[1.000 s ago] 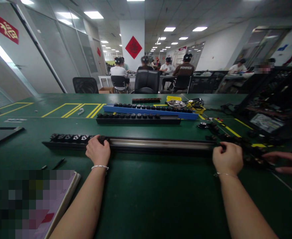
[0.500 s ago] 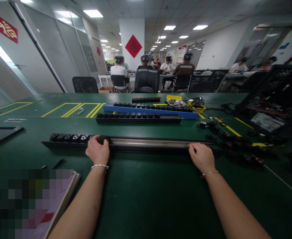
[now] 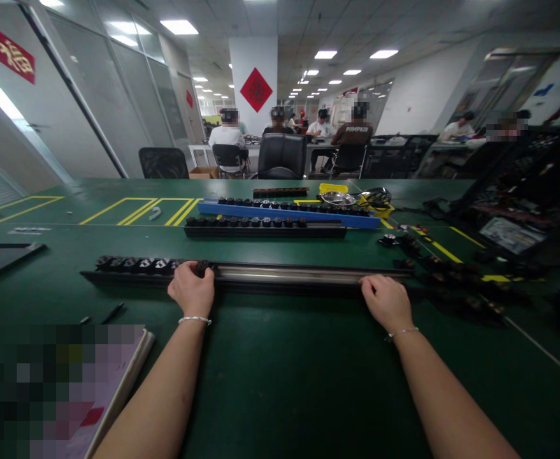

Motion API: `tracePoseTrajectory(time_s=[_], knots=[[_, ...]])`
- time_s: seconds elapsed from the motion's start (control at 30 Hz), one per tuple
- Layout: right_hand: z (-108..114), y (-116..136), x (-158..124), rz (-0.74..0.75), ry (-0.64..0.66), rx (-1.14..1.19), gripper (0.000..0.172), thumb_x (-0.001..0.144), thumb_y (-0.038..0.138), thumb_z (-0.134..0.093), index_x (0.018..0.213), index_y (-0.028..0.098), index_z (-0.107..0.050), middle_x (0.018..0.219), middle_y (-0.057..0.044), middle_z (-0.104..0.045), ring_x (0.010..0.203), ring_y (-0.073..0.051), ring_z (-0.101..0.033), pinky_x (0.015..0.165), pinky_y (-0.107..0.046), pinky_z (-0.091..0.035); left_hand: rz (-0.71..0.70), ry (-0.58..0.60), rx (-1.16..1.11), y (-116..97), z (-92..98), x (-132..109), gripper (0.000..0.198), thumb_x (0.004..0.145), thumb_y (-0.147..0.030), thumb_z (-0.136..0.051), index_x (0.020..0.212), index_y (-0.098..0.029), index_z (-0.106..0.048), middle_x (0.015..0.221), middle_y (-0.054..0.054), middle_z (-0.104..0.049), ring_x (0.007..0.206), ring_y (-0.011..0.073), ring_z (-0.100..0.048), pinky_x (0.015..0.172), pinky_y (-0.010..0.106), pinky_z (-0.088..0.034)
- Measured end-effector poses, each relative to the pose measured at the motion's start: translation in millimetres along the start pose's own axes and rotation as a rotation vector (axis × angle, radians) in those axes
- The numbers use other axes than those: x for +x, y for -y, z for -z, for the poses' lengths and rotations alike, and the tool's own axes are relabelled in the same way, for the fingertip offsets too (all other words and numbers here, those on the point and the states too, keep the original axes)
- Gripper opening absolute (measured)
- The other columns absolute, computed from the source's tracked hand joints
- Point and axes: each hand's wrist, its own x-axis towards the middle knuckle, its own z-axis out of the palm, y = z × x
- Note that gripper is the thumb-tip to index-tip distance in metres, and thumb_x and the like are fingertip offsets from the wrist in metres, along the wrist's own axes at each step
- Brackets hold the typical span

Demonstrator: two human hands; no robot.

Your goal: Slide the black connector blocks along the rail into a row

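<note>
A long black rail (image 3: pixel 284 274) with a shiny metal channel lies across the green table in front of me. Several small black parts (image 3: pixel 136 262) sit in a row along its left end. My left hand (image 3: pixel 192 288) is closed around a black part (image 3: pixel 204 266) on the rail, at the right end of that row; the fingers partly hide it. Toward the rail's right end, my right hand (image 3: pixel 385 299) grips the near edge with fingers pressed together. Its fingertips touch the metal channel.
Behind are a shorter black rail (image 3: pixel 265 232) and a blue rail (image 3: pixel 289 213), both carrying black parts. Loose dark parts (image 3: pixel 461 280) lie scattered at the right. A notebook (image 3: pixel 117 382) is at the front left, a pen (image 3: pixel 112 313) beyond it. People sit at far desks.
My left hand has shifted slightly right along the rail, with the black part at its fingers moving the same way. My right hand stays in place.
</note>
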Motion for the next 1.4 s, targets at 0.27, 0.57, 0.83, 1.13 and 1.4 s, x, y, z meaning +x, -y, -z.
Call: tracePoseTrajectory(time_s=[0.27, 0.57, 0.83, 1.13, 1.4], knots=[[2.8, 2.0, 0.1, -0.012, 0.03, 0.0, 0.034, 0.086, 0.028, -0.035, 0.08, 0.02, -0.066, 0.088, -0.004, -0.067, 0.08, -0.017, -0.055, 0.07, -0.03, -0.032, -0.005, 0.011, -0.028, -3.1, 1.0, -2.7, 0.026, 0.073, -0.03, -0.056, 0.096, -0.017, -0.053, 0.104, 0.009, -0.061, 0.106, 0.0259, -0.054, 0.102, 0.044, -0.028], [4.1, 3.6, 0.4, -0.029, 0.055, -0.01, 0.034, 0.087, 0.028, -0.034, 0.081, 0.02, -0.067, 0.09, -0.003, -0.067, 0.081, -0.017, -0.055, 0.071, -0.03, -0.032, -0.008, 0.021, -0.021, -2.6, -0.4, -2.6, 0.025, 0.072, -0.03, -0.057, 0.094, -0.019, -0.053, 0.101, 0.007, -0.061, 0.104, 0.0252, -0.055, 0.097, 0.042, -0.032], [1.1, 1.7, 0.6, -0.007, 0.031, -0.03, 0.033, 0.087, 0.027, -0.036, 0.08, 0.02, -0.067, 0.088, -0.003, -0.067, 0.079, -0.017, -0.055, 0.069, -0.03, -0.032, -0.015, 0.047, -0.043, -2.0, -3.8, -3.7, 0.026, 0.072, -0.03, -0.058, 0.095, -0.019, -0.053, 0.101, 0.006, -0.061, 0.102, 0.0244, -0.056, 0.096, 0.042, -0.031], [3.3, 3.0, 1.5, -0.015, 0.046, -0.025, 0.033, 0.087, 0.028, -0.035, 0.079, 0.02, -0.067, 0.086, -0.003, -0.067, 0.078, -0.016, -0.055, 0.069, -0.03, -0.032, -0.017, 0.056, -0.047, -2.7, -3.4, -3.7, 0.026, 0.072, -0.031, -0.058, 0.094, -0.019, -0.052, 0.101, 0.006, -0.061, 0.102, 0.0239, -0.055, 0.096, 0.041, -0.03], [1.6, 1.8, 1.3, 0.005, 0.032, -0.029, 0.034, 0.087, 0.028, -0.035, 0.08, 0.02, -0.067, 0.084, -0.004, -0.066, 0.076, -0.016, -0.054, 0.068, -0.03, -0.032, -0.052, 0.055, -0.05, -1.6, -6.3, -5.1, 0.025, 0.072, -0.032, -0.057, 0.094, -0.019, -0.052, 0.099, 0.005, -0.06, 0.101, 0.0233, -0.055, 0.096, 0.04, -0.03]])
